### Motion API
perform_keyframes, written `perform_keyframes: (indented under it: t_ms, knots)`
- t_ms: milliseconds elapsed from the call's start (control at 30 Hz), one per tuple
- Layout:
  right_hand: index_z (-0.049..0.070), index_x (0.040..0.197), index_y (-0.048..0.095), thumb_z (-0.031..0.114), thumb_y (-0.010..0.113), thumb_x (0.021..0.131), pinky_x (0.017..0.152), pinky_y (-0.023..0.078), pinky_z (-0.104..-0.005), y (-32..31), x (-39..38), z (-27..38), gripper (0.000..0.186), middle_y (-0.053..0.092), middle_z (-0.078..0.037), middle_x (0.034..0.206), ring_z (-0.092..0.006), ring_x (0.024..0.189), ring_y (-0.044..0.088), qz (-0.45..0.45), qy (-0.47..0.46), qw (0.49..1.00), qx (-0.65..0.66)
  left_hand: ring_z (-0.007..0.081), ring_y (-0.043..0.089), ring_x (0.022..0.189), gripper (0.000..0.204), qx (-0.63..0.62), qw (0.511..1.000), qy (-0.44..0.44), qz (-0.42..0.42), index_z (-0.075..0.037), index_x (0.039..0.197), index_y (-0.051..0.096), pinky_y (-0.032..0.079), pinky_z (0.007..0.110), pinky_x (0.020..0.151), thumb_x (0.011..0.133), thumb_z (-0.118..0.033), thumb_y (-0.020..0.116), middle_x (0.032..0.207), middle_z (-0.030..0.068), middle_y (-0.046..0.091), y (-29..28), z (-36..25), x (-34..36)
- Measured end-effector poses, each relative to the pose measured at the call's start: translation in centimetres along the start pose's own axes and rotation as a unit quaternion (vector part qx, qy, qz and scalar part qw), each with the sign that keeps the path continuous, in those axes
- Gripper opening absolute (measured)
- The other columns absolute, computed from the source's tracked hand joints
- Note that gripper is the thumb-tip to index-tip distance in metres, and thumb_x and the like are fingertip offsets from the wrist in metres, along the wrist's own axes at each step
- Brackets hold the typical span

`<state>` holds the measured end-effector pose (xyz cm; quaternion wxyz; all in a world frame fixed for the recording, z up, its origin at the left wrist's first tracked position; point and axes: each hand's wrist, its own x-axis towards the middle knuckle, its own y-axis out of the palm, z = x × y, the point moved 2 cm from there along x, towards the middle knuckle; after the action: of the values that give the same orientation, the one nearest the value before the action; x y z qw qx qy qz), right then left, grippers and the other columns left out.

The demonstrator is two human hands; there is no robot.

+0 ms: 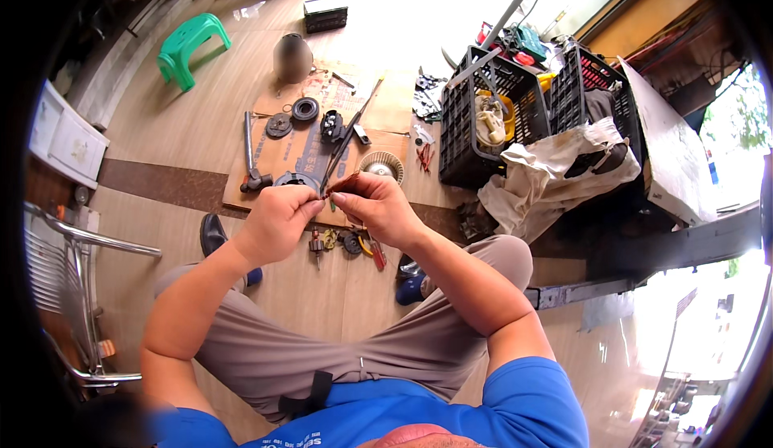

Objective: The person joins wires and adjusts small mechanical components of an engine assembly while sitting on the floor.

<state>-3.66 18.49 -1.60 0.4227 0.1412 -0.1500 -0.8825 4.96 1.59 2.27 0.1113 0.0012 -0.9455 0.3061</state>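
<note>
At the middle of the frame my 2 hands meet: the left hand [280, 221] and the right hand [377, 206] each have thumb pressed to forefinger, hardly any gap showing, around a small thin green-tipped piece [332, 204] — its full shape is hidden. I judge it light, bendable, perhaps fragile — best pinched softly near its ends, without squeezing

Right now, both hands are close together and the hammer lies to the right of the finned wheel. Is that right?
Not quite: the head view shows the hammer to the left of the finned wheel. The left hand and right hand are close together, as you say.
</note>
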Motion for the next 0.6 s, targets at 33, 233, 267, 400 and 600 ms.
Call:
perform_keyframes:
  t_ms: [33,233,267,400,600]
  knots:
    - [0.000,0.107,0.065,0.008,0.062,0.095,0.055,0.039,-0.0193,0.0,0.0,0.3,0.014,0.059,0.002,0.080,-0.0025,0.063,0.048,0.010,-0.031,0.999,-0.037,0.0249,0.056,0.059,0.011,-0.001,1.000,0.001,-0.002,0.001,0.087,0.061,0.045,0.034,0.055,0.091,-0.009,0.063,0.071,0.0112,0.059,-0.4,0.0,0.0]
    - [-0.002,0.106,0.064,0.006,0.059,0.096,0.080,0.048,-0.0234,0.5,-0.3,0.0,0.013,0.065,0.000,0.096,-0.0054,0.088,0.056,0.052,-0.050,0.997,-0.041,0.0072,0.052,0.056,0.021,-0.488,0.809,-0.268,0.189,-0.001,0.089,0.061,0.039,0.023,0.048,0.100,-0.017,0.054,0.069,0.0002,0.058,0.6,2.3,-0.8]
    - [-0.002,0.106,0.064,0.006,0.058,0.097,0.080,0.048,-0.0232,0.4,-0.2,-0.2,0.013,0.066,-0.001,0.096,-0.0053,0.088,0.056,0.034,-0.039,0.997,-0.062,0.0072,0.052,0.056,0.021,-0.489,0.809,-0.267,0.189,-0.001,0.089,0.061,0.039,0.023,0.048,0.100,-0.017,0.054,0.069,0.0002,0.058,0.7,2.2,-0.7]
    - [-0.001,0.104,0.064,0.008,0.058,0.097,0.074,0.047,-0.0223,0.9,0.3,-0.4,0.013,0.064,0.001,0.090,-0.0044,0.083,0.055,-0.066,-0.041,0.990,-0.119,0.0164,0.062,0.062,0.015,-0.250,0.942,-0.215,0.065,0.003,0.094,0.064,0.048,0.030,0.056,0.095,-0.011,0.061,0.075,0.0068,0.065,1.2,1.6,-0.3]
    - [-0.001,0.105,0.065,0.009,0.059,0.097,0.072,0.047,-0.0224,0.8,0.2,-1.5,0.014,0.065,0.000,0.089,-0.0055,0.080,0.055,-0.079,0.042,0.993,-0.070,0.0356,0.062,0.077,0.011,0.129,0.987,0.086,-0.043,0.001,0.091,0.062,0.050,0.042,0.068,0.083,-0.005,0.066,0.082,0.0182,0.063,0.8,0.0,-0.2]
